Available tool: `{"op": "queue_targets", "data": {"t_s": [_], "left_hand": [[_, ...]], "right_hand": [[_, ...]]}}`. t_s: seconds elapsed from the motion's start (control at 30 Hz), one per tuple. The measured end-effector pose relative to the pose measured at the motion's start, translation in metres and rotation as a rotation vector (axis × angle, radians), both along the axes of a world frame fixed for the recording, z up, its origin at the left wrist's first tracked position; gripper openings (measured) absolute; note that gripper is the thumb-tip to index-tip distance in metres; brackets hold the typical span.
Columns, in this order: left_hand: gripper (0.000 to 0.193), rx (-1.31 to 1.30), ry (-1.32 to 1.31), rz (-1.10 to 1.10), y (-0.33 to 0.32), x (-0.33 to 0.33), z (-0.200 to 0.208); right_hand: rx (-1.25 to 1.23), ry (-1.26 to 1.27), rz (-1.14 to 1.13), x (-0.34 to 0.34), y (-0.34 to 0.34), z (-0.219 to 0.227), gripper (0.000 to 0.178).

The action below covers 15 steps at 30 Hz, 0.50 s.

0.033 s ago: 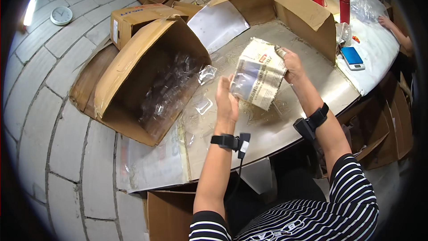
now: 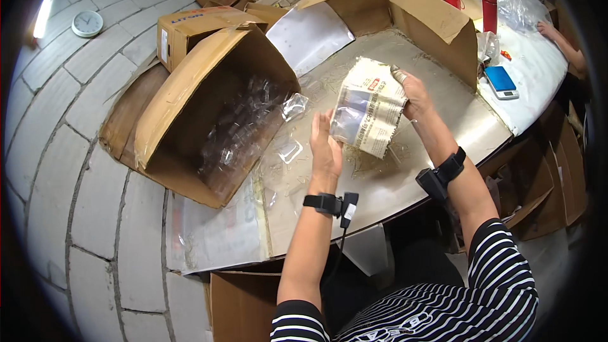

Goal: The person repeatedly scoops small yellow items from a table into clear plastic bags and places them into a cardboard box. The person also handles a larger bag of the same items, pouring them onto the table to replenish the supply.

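A bundle wrapped in newspaper [image 2: 370, 107], with a clear plastic piece over its lower left part, is held up above the metal tabletop [image 2: 411, 177]. My right hand [image 2: 411, 92] grips the bundle's upper right edge. My left hand [image 2: 325, 145] lies flat against its lower left edge, fingers straight and not wrapped around it. Both wrists carry black bands.
To the left, a large cardboard box [image 2: 190, 107] lies on its side, full of clear plastic pieces. Loose clear pieces [image 2: 290, 150] lie on the table. Another open box [image 2: 418, 16] stands behind. At right are a blue device [image 2: 501, 81], red bottles [image 2: 489, 9] and another person's hand [image 2: 551, 30].
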State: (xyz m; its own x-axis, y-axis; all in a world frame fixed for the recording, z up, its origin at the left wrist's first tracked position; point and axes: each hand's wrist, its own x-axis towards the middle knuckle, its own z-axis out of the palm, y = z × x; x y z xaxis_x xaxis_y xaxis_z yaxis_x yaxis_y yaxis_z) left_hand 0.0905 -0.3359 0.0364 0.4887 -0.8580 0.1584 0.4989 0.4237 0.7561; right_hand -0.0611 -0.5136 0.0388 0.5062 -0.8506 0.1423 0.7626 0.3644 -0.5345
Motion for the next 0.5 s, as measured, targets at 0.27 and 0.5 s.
{"op": "queue_targets", "data": {"t_s": [0.27, 0.5], "left_hand": [[0.086, 0.05, 0.275, -0.269, 0.017, -0.071, -0.015], [0.065, 0.174, -0.15, 0.038, 0.017, -0.075, -0.015]], "right_hand": [[0.108, -0.28, 0.002, 0.016, 0.003, -0.001, 0.029], [0.172, -0.358, 0.281, 0.02, 0.029, 0.004, 0.033]]}}
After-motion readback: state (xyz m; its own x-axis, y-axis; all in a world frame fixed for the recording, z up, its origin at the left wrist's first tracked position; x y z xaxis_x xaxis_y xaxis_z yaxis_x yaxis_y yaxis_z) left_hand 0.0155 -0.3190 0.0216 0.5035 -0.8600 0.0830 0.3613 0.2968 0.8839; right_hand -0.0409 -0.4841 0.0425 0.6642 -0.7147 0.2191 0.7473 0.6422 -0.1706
